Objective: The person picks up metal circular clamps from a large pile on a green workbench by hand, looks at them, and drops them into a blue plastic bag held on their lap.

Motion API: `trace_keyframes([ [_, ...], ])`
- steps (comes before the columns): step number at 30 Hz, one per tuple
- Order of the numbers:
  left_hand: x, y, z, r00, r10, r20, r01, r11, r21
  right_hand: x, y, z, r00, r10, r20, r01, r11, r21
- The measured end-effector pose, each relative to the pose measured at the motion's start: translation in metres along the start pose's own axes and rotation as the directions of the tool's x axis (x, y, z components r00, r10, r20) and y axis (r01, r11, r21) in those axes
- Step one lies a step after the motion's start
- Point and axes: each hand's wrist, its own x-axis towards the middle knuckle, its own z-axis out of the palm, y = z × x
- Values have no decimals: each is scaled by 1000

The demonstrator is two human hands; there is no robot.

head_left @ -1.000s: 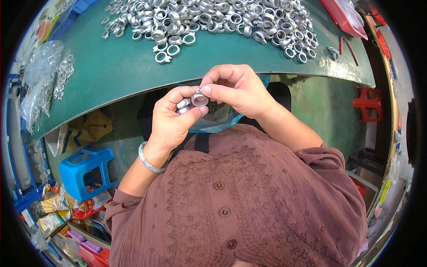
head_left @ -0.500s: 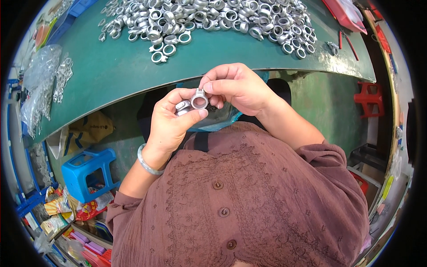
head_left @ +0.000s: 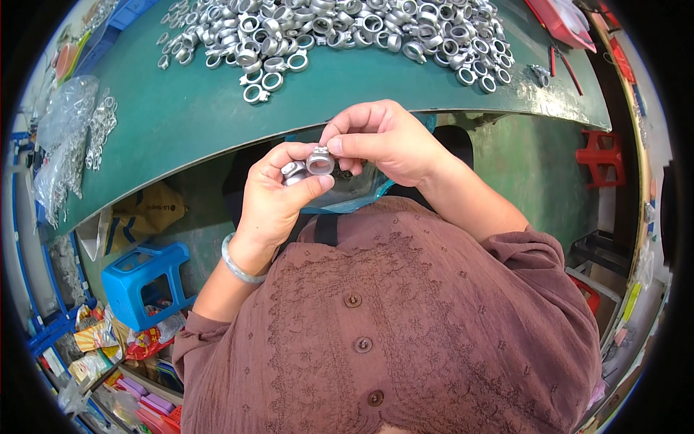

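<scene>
My left hand (head_left: 278,184) is closed round two silver metal rings with small lugs. One ring clamp (head_left: 320,162) sits between its thumb and forefinger, its lug pointing up; a second ring (head_left: 294,173) is tucked against the fingers. With thumb and forefinger pinched, my right hand (head_left: 383,143) touches the lug of the first ring; whether a small part lies between those fingertips is hidden. Both hands are just off the table's near edge, above a clear plastic bag with a blue rim (head_left: 361,189) in my lap.
A big pile of silver rings (head_left: 347,29) covers the far part of the green table (head_left: 181,119). Plastic bags of small metal parts (head_left: 65,137) lie at the left. Red-handled pliers (head_left: 567,71) rest at the right. A blue stool (head_left: 144,282) and a red stool (head_left: 600,158) stand on the floor.
The held ring has tilted, so its band shows more and its hole less. My right fingertips have shifted slightly left with it.
</scene>
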Motion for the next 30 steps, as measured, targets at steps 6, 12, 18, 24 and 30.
trace_keyframes([
  [6, 1, -3, -1, 998, 57, 2, -57, 998, 7, -1, 0, 2, 998, -57, 18, 59, 996, -72],
  [12, 1, -4, -2, 995, 100, -26, -98, 992, 75, -1, 2, 1, 990, -130, 55, 138, 973, -186],
  [18, 3, -7, -3, 958, 286, -27, -270, 929, 253, -2, 1, 2, 972, -214, 98, 232, 942, -242],
  [24, 3, -7, -6, 928, 369, 49, -358, 852, 382, -2, 3, 1, 961, -250, 117, 273, 920, -280],
  [30, 3, -7, -6, 919, 391, 51, -376, 830, 412, -2, 4, 1, 952, -286, 108, 305, 906, -292],
])
